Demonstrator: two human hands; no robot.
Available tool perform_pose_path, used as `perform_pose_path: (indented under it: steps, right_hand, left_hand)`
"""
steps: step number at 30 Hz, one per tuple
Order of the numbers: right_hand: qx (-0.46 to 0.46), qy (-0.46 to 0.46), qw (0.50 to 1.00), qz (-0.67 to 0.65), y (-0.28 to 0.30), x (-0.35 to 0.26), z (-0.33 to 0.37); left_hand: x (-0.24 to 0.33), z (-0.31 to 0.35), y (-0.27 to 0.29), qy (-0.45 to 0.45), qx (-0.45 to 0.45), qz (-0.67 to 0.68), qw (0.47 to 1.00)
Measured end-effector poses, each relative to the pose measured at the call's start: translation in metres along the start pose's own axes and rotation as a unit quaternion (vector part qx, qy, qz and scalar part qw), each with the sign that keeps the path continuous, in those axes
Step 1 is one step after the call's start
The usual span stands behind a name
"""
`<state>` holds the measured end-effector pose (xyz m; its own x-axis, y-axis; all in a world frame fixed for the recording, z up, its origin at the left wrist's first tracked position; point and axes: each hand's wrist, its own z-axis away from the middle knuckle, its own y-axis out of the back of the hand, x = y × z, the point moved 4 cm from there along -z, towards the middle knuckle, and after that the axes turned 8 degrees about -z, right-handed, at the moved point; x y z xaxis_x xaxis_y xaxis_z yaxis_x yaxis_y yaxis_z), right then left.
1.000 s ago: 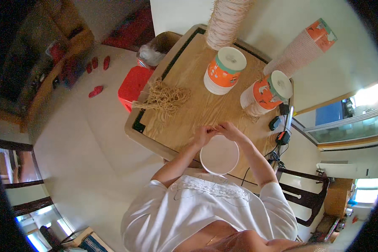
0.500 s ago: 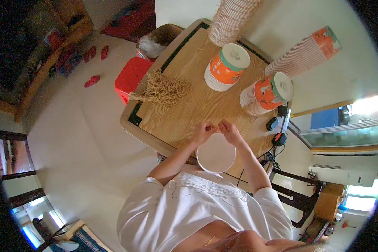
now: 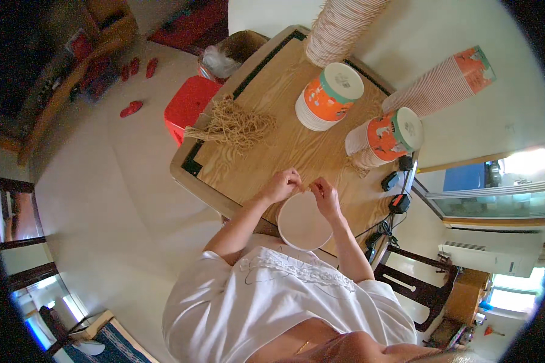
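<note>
A white round paper bucket (image 3: pixel 306 225) sits against me at the table's front edge, its wide mouth facing up toward me. Just beyond its far rim, my left hand (image 3: pixel 286 184) is closed in a pinch, fingertips pointing right. My right hand (image 3: pixel 326 196) pinches at the rim's far right side. Something small and tan shows between the two hands, too fine to make out, and the fingertips hide what each one grips. Farther left on the tabletop lies a loose, tangled bundle of tan twisted cords (image 3: pixel 235 126).
Orange-and-green paper buckets (image 3: pixel 330 100) stand upside down in a short stack, with another stack (image 3: pixel 386 136) to the right. Tall nested stacks (image 3: pixel 343 30) rise behind. Black adapters and cables (image 3: pixel 399 204) lie at the table's right edge. A red stool (image 3: pixel 191 103) stands left.
My hands, close together over the rim before, have drawn apart. The left one has moved a little left and away from me. The bucket appears slightly farther left; the view has shifted a little.
</note>
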<state>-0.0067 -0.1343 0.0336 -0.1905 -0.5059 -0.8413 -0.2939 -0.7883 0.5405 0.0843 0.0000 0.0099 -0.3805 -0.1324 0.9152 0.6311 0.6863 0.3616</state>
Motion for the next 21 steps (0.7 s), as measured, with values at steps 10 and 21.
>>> perform_pose_path:
  steps: [10, 21]
  right_hand:
    - [0.02, 0.012, 0.999, -0.031, 0.0, -0.002, 0.005]
    - [-0.009, 0.018, 1.0, -0.016, -0.001, -0.008, -0.002]
  left_hand:
    - [-0.016, 0.007, -0.003, -0.027, -0.011, -0.074, 0.997]
    - [0.003, 0.008, -0.002, -0.001, -0.025, -0.105, 0.994]
